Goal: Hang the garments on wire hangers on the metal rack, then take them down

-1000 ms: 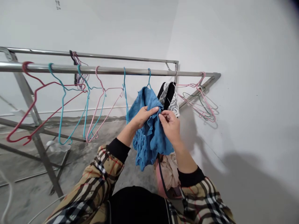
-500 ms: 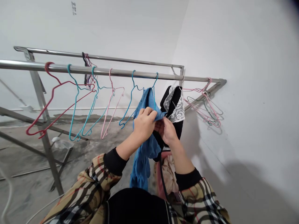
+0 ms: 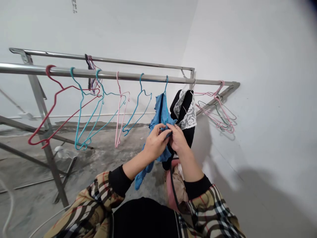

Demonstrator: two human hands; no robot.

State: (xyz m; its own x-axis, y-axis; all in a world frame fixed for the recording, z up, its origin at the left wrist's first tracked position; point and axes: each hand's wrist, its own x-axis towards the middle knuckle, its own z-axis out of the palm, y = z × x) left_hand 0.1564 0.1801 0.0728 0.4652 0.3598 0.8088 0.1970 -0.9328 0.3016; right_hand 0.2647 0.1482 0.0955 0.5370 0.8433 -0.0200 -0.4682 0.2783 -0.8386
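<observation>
A blue garment (image 3: 158, 112) hangs from a blue hanger (image 3: 165, 86) on the front metal rail. My left hand (image 3: 156, 140) is closed on the garment's front edge, thumb and fingers pinched together. Beside it my right hand (image 3: 177, 137) grips the same edge, its fingertips almost meeting those of the left. The lower part of the cloth droops below the hands towards the left. Just right of it hangs a black garment (image 3: 189, 135) with a white lace collar (image 3: 188, 115), close behind my right hand.
Along the front rail (image 3: 128, 76) hang a red hanger (image 3: 55, 102), turquoise hangers (image 3: 80, 115), a pink hanger (image 3: 118, 115) and a blue hanger (image 3: 138, 115). Pink hangers (image 3: 225, 112) hang near the right wall. A pink basket (image 3: 170, 188) with clothes stands below.
The blue garment has turned on its hanger, and its hem has swung left and up. My hands have come closer together at its front edge, slightly lower.
</observation>
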